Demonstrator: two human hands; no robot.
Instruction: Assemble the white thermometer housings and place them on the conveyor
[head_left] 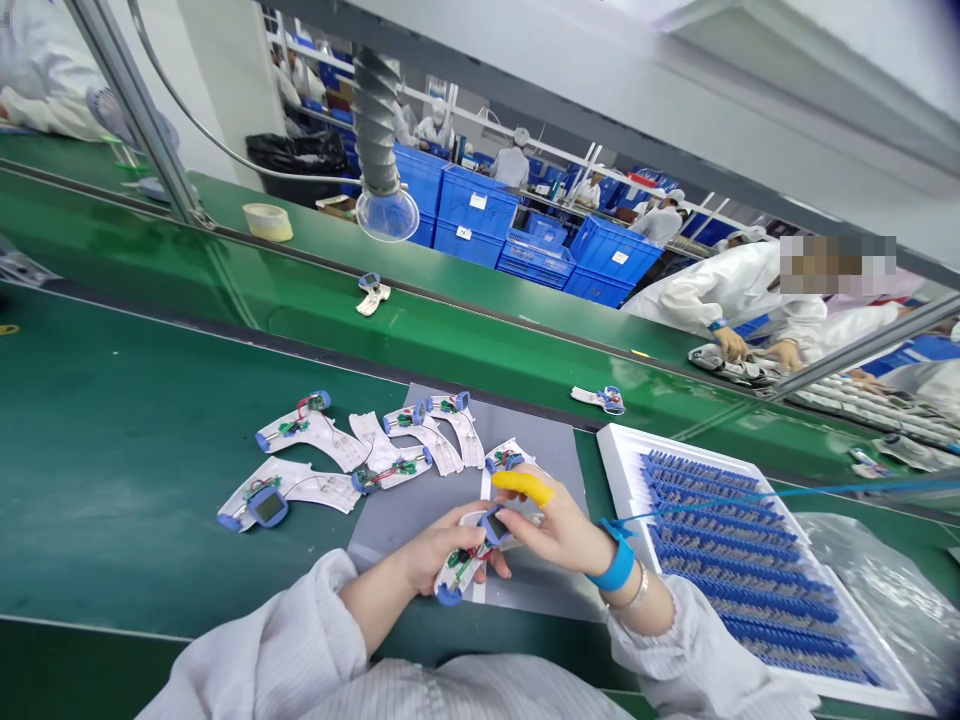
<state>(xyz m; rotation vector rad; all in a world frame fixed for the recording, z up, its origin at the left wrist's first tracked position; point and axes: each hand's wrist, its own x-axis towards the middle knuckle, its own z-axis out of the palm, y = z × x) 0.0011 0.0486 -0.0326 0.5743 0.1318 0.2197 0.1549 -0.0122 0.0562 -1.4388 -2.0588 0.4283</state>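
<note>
Over a grey mat [555,470], both of my hands hold an opened handheld thermometer [459,568]. It has a white curved shell, a green circuit board, red wires and a blue end. My left hand [442,548] wraps round the shell from the left. On the right, my right hand [559,520] grips the blue-framed display [495,525] with the thumb near its edge. A yellow cover [525,487] sits on one finger, and a blue wrist strap [616,560] circles the wrist. Just beyond my hands lies another opened thermometer [504,458], partly hidden.
Several opened thermometers lie to the left, one a white shell [322,487] with a display. A white tray [611,450] of blue-edged parts stands right, beside a clear plastic bag [877,590]. A green conveyor [480,350] crosses behind. A co-worker [720,290] works across it.
</note>
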